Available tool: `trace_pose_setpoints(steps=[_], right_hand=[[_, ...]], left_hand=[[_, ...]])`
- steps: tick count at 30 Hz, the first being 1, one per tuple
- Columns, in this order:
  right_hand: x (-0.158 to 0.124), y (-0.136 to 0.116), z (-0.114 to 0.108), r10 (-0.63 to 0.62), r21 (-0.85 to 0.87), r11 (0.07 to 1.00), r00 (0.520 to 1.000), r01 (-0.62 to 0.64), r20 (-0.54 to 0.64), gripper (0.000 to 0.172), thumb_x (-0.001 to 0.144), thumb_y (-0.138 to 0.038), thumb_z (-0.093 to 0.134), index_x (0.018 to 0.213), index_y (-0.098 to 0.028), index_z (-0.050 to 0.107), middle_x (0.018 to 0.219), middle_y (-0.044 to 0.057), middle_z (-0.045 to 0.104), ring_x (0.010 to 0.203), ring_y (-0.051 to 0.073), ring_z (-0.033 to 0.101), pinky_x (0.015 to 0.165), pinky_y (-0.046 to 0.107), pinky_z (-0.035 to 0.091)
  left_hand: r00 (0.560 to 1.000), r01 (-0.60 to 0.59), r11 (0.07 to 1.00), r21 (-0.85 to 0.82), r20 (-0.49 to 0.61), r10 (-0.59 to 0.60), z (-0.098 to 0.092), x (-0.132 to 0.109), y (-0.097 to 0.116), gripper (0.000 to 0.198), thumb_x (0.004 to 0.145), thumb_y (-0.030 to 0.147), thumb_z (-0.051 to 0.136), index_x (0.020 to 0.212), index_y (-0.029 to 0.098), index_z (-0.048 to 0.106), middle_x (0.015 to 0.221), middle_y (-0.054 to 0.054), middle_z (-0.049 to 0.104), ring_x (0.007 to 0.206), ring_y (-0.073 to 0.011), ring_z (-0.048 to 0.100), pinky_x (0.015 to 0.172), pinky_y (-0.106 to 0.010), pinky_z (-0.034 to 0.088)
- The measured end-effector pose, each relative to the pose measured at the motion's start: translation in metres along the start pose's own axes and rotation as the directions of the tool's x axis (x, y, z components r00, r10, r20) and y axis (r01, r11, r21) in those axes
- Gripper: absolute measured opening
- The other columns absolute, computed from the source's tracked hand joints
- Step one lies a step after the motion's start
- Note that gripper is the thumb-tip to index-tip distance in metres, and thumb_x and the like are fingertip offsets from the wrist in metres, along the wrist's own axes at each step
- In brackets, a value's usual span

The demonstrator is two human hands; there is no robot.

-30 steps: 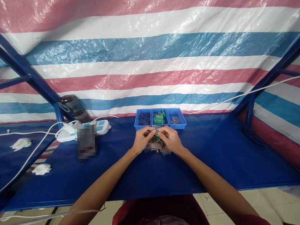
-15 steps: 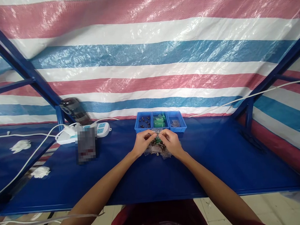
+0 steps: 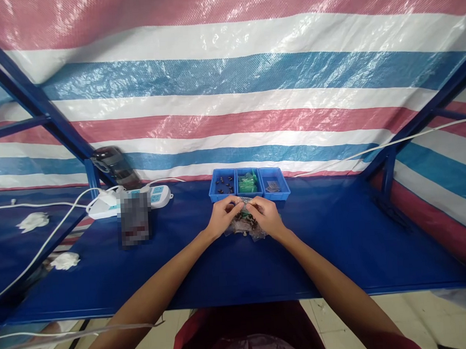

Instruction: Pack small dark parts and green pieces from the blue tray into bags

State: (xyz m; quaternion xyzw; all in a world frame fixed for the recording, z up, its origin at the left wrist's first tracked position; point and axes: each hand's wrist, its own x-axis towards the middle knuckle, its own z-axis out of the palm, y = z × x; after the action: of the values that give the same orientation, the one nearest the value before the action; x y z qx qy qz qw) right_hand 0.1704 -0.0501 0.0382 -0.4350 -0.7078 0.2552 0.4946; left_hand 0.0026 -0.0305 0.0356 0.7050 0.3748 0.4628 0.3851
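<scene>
Both hands meet at the middle of the blue table, just in front of the bins. My left hand (image 3: 223, 216) pinches the left side of the top of a small clear plastic bag (image 3: 246, 200). Thumb and fingers of my right hand (image 3: 266, 216) are closed on its right side. Something green shows at the bag, partly hidden by the fingers. Under and in front of the hands lies a heap of clear bags (image 3: 243, 227) with small dark brown and brass-coloured pieces; a small loose piece (image 3: 245, 234) sits at its front edge.
Behind the hands stand three joined blue bins: small dark parts in the left bin (image 3: 212, 188), green packets in the middle bin (image 3: 250, 196), clear flat pieces in the right bin (image 3: 283, 183). To the left are a white power strip (image 3: 165, 197), a blurred-out dark object (image 3: 135, 217) and a dark bottle (image 3: 119, 166).
The view has tilted down slightly, so the whole scene sits a little higher. Both hands keep their pinch on the bag, with only slight finger movement.
</scene>
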Motion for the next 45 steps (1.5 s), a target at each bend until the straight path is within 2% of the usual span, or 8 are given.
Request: trace_pose_setpoints(steps=[14,20,25,28,31,36,42,45], right_hand=[[-0.0009,-0.0033,-0.0007,-0.01,-0.002,1.0,1.0,0.01,-0.001,0.03,0.09,-0.039,0.045,0.072,-0.018,0.056,0.066,0.0,0.053,0.06,0.013,0.047,0.057,0.025,0.035],[-0.0011,-0.0061,-0.0016,-0.019,0.006,1.0,1.0,0.019,-0.007,0.032,0.089,-0.039,0.046,0.065,-0.018,0.052,0.06,-0.001,0.046,0.056,0.012,0.043,0.054,0.025,0.033],[-0.0008,-0.004,0.0002,0.061,0.109,0.992,0.998,-0.062,0.007,0.029,0.086,-0.043,0.051,0.074,-0.018,0.06,0.068,0.002,0.055,0.062,0.014,0.049,0.057,0.026,0.04],[0.0017,-0.0023,-0.0005,0.194,0.386,0.899,0.978,-0.208,0.076,0.035,0.085,-0.051,0.05,0.097,-0.021,0.063,0.093,0.006,0.063,0.081,0.02,0.058,0.064,0.029,0.049],[0.0051,-0.0019,-0.0028,0.244,0.623,0.717,0.95,-0.311,0.193,0.05,0.089,-0.059,0.035,0.121,-0.027,0.056,0.12,0.006,0.059,0.109,0.024,0.054,0.086,0.036,0.049],[0.008,-0.0044,-0.0048,0.231,0.722,0.559,0.913,-0.407,0.336,0.067,0.09,-0.065,0.013,0.134,-0.027,0.046,0.135,0.005,0.05,0.126,0.023,0.045,0.101,0.044,0.04],[0.0076,-0.0085,-0.0042,0.228,0.652,0.657,0.924,-0.379,0.307,0.073,0.088,-0.069,0.009,0.134,-0.026,0.045,0.134,0.006,0.051,0.125,0.023,0.047,0.098,0.043,0.043],[0.0061,-0.0077,-0.0031,0.189,0.608,0.74,0.956,-0.288,0.223,0.066,0.089,-0.067,0.015,0.12,-0.025,0.056,0.127,0.008,0.056,0.12,0.023,0.051,0.096,0.04,0.045]], left_hand=[[0.993,-0.105,0.976,0.189,0.071,0.093,-0.0019,-0.0029,0.0081,0.038,0.09,0.038,0.049,0.063,0.012,0.058,0.057,0.001,0.052,0.055,-0.0088,0.046,0.055,-0.02,0.035],[0.998,-0.059,0.993,0.1,0.012,0.058,0.0003,-0.003,0.005,0.024,0.089,0.037,0.051,0.082,0.015,0.057,0.06,0.003,0.049,0.05,-0.0072,0.042,0.05,-0.019,0.034],[0.996,-0.061,0.989,0.136,-0.051,0.069,0.0004,-0.0034,0.0006,0.022,0.086,0.037,0.055,0.085,0.015,0.057,0.06,0.004,0.05,0.049,-0.0065,0.043,0.049,-0.018,0.035],[0.99,-0.067,0.984,0.167,-0.114,0.087,-0.0003,-0.0033,0.0004,0.023,0.086,0.038,0.054,0.089,0.016,0.058,0.058,0.003,0.053,0.049,-0.0077,0.046,0.05,-0.018,0.037],[0.981,-0.063,0.982,0.179,-0.169,0.094,-0.0009,-0.0031,0.002,0.023,0.086,0.038,0.055,0.088,0.015,0.059,0.061,0.002,0.058,0.052,-0.0089,0.051,0.052,-0.019,0.041],[0.973,-0.056,0.984,0.17,-0.211,0.092,-0.0002,-0.0045,0.0022,0.022,0.085,0.038,0.056,0.088,0.016,0.06,0.064,0.001,0.062,0.056,-0.0106,0.058,0.055,-0.019,0.044],[0.957,-0.011,0.999,0.045,-0.29,0.023,-0.0005,-0.0029,-0.0001,0.024,0.084,0.038,0.058,0.094,0.016,0.057,0.066,0.001,0.063,0.047,-0.0079,0.053,0.046,-0.018,0.039],[0.966,-0.002,0.998,-0.057,-0.26,-0.013,-0.0014,0.0,0.0001,0.024,0.083,0.038,0.06,0.09,0.015,0.057,0.06,0.002,0.061,0.039,-0.0049,0.042,0.041,-0.017,0.033]])
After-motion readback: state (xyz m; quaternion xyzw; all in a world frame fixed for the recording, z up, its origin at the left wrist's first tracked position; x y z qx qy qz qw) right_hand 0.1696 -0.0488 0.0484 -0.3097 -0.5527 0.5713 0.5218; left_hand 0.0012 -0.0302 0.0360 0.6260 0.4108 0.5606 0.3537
